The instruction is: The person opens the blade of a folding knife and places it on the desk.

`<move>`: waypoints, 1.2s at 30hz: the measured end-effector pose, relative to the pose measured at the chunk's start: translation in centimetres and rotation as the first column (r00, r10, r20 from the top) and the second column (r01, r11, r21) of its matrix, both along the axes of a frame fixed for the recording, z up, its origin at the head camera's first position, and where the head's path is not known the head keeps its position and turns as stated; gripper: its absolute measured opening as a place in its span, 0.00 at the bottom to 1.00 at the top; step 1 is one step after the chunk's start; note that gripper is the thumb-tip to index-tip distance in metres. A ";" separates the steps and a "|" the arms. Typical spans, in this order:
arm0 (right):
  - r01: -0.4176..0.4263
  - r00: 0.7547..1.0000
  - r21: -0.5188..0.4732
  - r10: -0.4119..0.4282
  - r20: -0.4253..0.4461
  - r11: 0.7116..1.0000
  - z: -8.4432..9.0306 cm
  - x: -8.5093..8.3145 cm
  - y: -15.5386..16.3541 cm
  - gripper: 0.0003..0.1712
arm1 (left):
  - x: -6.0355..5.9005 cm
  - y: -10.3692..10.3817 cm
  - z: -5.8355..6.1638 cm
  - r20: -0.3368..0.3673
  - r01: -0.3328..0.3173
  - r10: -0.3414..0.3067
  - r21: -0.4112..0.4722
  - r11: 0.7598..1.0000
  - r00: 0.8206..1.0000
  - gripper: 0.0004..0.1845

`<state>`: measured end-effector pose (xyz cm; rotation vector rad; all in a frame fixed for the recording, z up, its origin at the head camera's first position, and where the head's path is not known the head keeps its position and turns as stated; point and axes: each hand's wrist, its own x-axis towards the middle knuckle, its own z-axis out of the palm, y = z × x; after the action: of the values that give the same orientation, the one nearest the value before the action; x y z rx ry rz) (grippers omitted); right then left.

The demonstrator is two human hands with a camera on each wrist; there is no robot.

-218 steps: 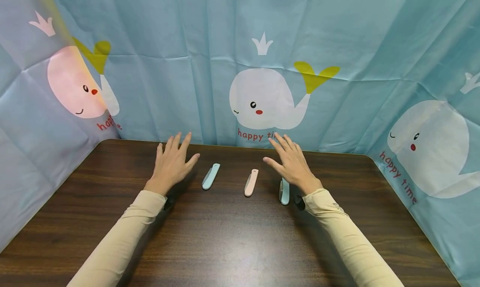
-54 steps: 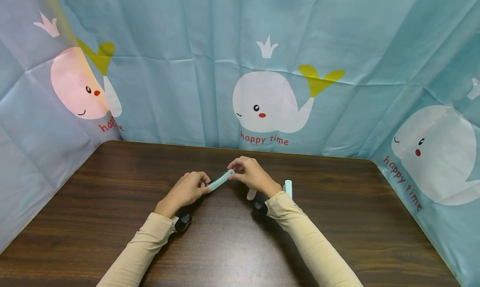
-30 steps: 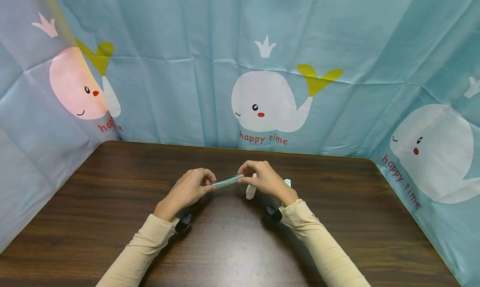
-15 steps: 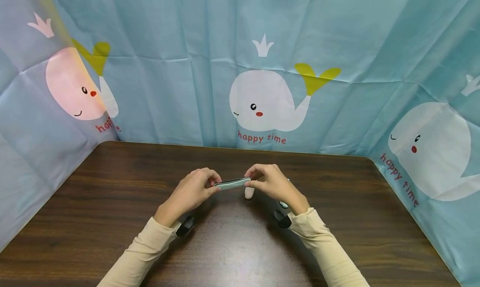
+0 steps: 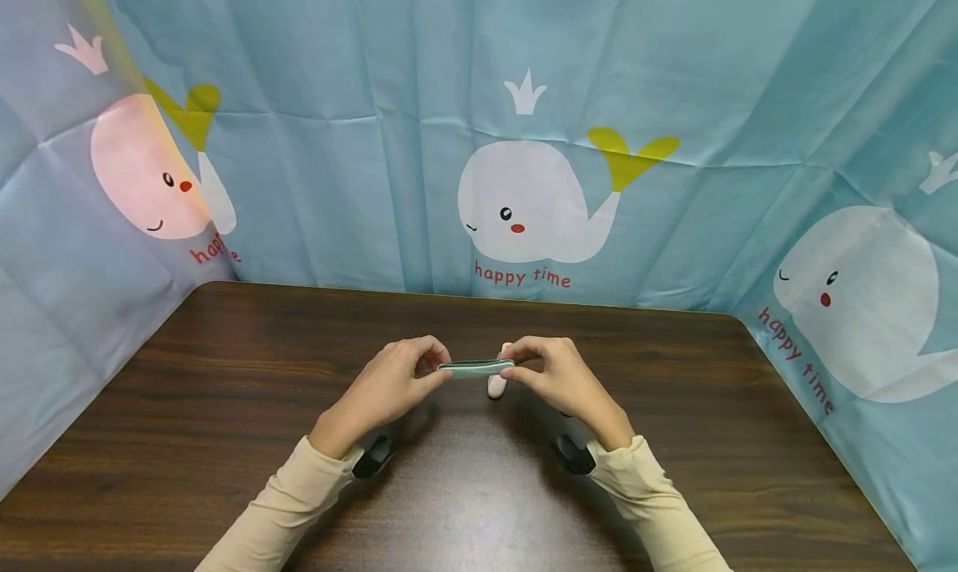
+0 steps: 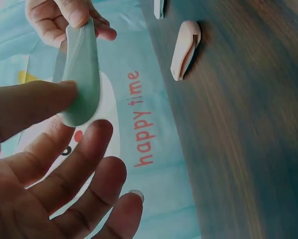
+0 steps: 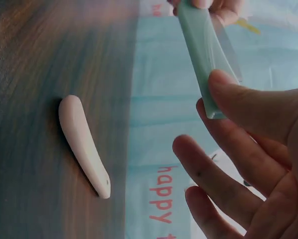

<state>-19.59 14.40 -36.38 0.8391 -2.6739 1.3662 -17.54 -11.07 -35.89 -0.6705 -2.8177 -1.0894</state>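
A slim pale green curved piece [image 5: 476, 367] hangs level just above the dark wooden table [image 5: 224, 406], held at both ends. My left hand [image 5: 441, 366] pinches its left end between thumb and fingers. My right hand [image 5: 512, 362] pinches its right end. In the left wrist view the green piece [image 6: 81, 74] runs from my thumb up to the right hand [image 6: 64, 17]. The right wrist view shows the green piece [image 7: 201, 55] under my thumb. A pale pink piece [image 5: 496, 384] of the same shape lies on the table right behind the held one.
A whale-print blue curtain [image 5: 374, 140] closes off the back and both sides of the table. The left wrist view shows the pink piece [image 6: 185, 49] and the tip of a third, bluish piece [image 6: 159, 7] beyond it, which my right hand hides in the head view.
The green piece lay on the table under open hands at first. Both hands now hold it, and over the last second they shifted it slightly right and toward me, levelling it.
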 end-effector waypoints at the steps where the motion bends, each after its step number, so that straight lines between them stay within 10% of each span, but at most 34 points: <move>1: 0.012 1.000 -0.012 -0.012 0.000 1.000 -0.1 0.1 0.1 0.09 | 0.0 0.0 0.0 0.015 0.007 -0.007 0.022 1.000 1.000 0.04; 14: 0.074 0.991 -0.126 -0.059 0.117 0.989 -1.2 0.3 0.5 0.11 | -0.3 0.2 -0.4 0.185 0.054 -0.102 0.246 0.968 0.978 0.09; 36: -0.018 0.985 -0.086 0.032 0.168 0.996 -0.9 0.6 0.0 0.10 | -0.3 1.0 -0.5 0.153 -0.013 -0.056 0.412 0.911 0.987 0.10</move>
<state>-18.96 14.40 -37.30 0.7844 -2.7121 1.6135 -17.79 -10.04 -36.37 -0.5928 -2.5662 -1.7459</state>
